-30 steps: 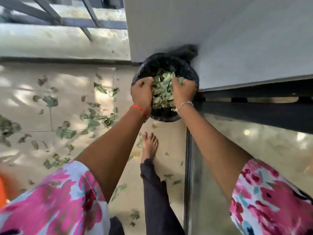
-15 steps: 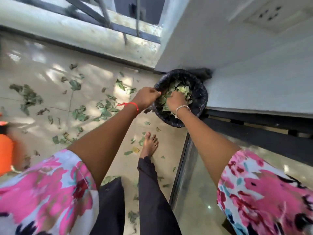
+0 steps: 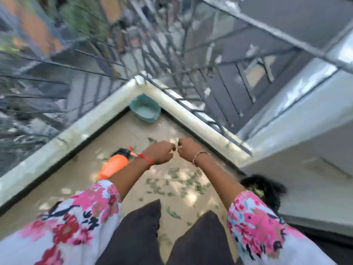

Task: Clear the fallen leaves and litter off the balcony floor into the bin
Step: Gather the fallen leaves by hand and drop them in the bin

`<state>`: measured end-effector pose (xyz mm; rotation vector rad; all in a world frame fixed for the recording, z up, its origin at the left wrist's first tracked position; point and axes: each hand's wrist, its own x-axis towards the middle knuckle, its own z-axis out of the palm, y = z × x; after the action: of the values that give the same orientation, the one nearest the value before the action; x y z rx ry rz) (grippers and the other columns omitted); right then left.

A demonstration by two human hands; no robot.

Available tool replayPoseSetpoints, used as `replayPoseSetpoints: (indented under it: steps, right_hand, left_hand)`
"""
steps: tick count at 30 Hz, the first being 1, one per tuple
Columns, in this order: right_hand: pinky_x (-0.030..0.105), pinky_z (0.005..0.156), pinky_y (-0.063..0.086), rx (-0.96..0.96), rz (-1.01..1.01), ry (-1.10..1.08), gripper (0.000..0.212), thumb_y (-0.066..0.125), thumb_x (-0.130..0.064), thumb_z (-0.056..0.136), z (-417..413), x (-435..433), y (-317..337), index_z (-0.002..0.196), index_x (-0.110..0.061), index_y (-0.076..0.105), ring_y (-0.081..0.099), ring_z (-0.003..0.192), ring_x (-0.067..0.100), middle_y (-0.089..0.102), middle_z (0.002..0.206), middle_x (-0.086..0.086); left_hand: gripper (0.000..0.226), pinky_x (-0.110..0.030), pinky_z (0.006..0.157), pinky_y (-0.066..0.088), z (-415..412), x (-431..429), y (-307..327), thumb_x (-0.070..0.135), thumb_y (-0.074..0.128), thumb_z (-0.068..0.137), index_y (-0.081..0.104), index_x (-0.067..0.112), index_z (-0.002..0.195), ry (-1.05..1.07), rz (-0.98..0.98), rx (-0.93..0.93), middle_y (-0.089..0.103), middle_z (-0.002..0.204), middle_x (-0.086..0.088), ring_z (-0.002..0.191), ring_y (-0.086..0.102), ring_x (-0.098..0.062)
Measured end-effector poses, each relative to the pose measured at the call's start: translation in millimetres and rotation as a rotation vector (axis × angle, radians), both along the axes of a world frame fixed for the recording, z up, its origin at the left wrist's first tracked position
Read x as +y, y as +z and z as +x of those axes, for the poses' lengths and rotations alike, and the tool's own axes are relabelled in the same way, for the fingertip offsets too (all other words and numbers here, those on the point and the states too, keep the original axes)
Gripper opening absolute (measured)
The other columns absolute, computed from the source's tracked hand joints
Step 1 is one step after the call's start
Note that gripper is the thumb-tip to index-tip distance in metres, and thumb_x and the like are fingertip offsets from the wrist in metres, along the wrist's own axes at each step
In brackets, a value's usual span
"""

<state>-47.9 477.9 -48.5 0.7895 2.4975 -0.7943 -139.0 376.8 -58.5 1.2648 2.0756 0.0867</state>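
My left hand (image 3: 160,153) and my right hand (image 3: 188,150) hang side by side above the balcony floor, almost touching, fingers loosely curled, with nothing held that I can see. Green fallen leaves (image 3: 172,181) lie scattered over the beige floor tiles below and in front of my hands. The black bin (image 3: 267,185), with green leaves inside, stands against the wall at the right, behind my right forearm. The picture is blurred by motion.
An orange spray bottle (image 3: 114,165) lies on the floor left of my hands. A teal basin (image 3: 146,111) sits in the balcony's far corner. A low pale parapet (image 3: 63,138) with a metal railing bounds the floor. My dark trouser legs (image 3: 141,236) fill the bottom.
Both hands have left the bin and come up together over the floor. My view has swung left, from the bin to the balcony's corner.
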Motion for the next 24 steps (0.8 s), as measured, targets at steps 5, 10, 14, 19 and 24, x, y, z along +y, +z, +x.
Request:
replayPoseSetpoints:
  steps: [5,10,14,19,24]
  right_hand:
    - [0.034,0.085,0.042,0.123,0.083,0.367,0.029,0.046,-0.015,0.090,-87,-95,60,0.116,-0.005,0.055,0.053,0.110,0.032,0.056,0.120,0.017]
    - [0.036,0.088,0.043,0.160,0.155,0.717,0.030,0.047,-0.013,0.087,-150,-176,101,0.114,-0.004,0.057,0.053,0.113,0.035,0.057,0.120,0.021]
    - [0.036,0.096,0.042,0.219,0.184,0.985,0.034,0.045,-0.010,0.089,-177,-227,117,0.120,-0.001,0.054,0.050,0.117,0.034,0.052,0.125,0.021]
    - [0.039,0.094,0.045,0.262,0.165,1.263,0.031,0.047,-0.014,0.090,-178,-265,120,0.117,-0.001,0.055,0.052,0.114,0.035,0.053,0.121,0.020]
    - [0.039,0.093,0.043,0.244,0.110,1.504,0.032,0.046,-0.023,0.094,-156,-283,119,0.115,0.000,0.054,0.050,0.113,0.035,0.052,0.122,0.019]
  left_hand:
    - [0.034,-0.033,0.097,0.037,-63,-136,78,0.018,0.048,0.093,0.052,0.011,0.126,0.247,0.121,0.188,0.054,0.128,-0.012,0.119,0.049,-0.027]
    - [0.033,-0.033,0.097,0.035,-83,-237,117,0.010,0.047,0.092,0.053,0.006,0.123,0.550,0.119,0.271,0.054,0.126,-0.015,0.120,0.048,-0.029]
    - [0.029,-0.037,0.096,0.040,-80,-282,128,0.010,0.046,0.090,0.056,0.007,0.117,0.800,0.087,0.342,0.055,0.121,-0.015,0.117,0.049,-0.030]
    - [0.029,-0.043,0.097,0.041,-36,-311,130,0.013,0.045,0.091,0.056,0.006,0.117,1.098,0.040,0.362,0.054,0.122,-0.016,0.116,0.050,-0.033]
    - [0.029,-0.039,0.096,0.039,24,-328,125,0.020,0.047,0.092,0.054,0.011,0.119,1.380,0.009,0.334,0.052,0.125,-0.008,0.119,0.046,-0.029]
